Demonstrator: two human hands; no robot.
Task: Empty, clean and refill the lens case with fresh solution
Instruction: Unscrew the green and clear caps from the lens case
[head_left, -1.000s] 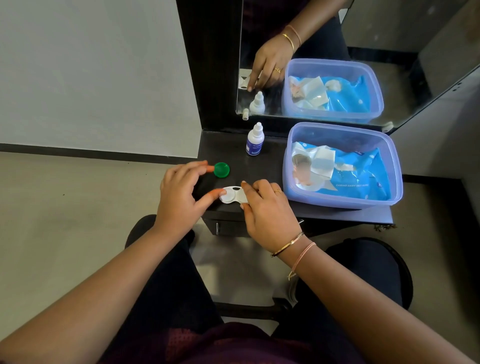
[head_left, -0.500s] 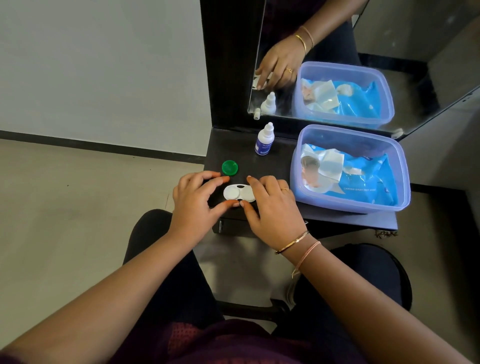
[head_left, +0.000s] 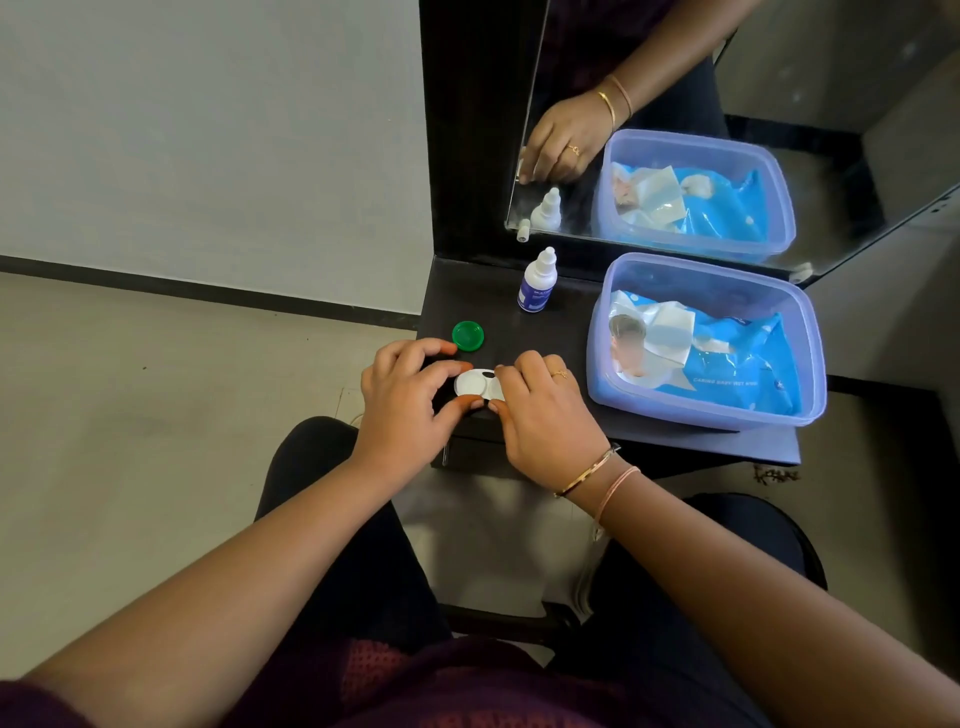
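Lens case (head_left: 475, 385) pinched by left hand (head_left: 400, 397) and right hand (head_left: 543, 415), apparently; green cap (head_left: 467, 335), bottle (head_left: 537, 285) behind, tub (head_left: 675, 408) beside.

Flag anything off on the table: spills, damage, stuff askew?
Nothing stands out. No spill visible on the table; solution bottle stands upright; green cap lies off the lens case, as expected for emptying.

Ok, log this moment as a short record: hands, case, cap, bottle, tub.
left hand: pinches the left end of the lens case
right hand: holds the case's right end, covering it
lens case: at the front edge of the dark table, left well uncapped
green cap: loose on the table, beyond the left hand
solution bottle: upright, near the mirror
tub: right of the bottle, holds a blue wipes pack
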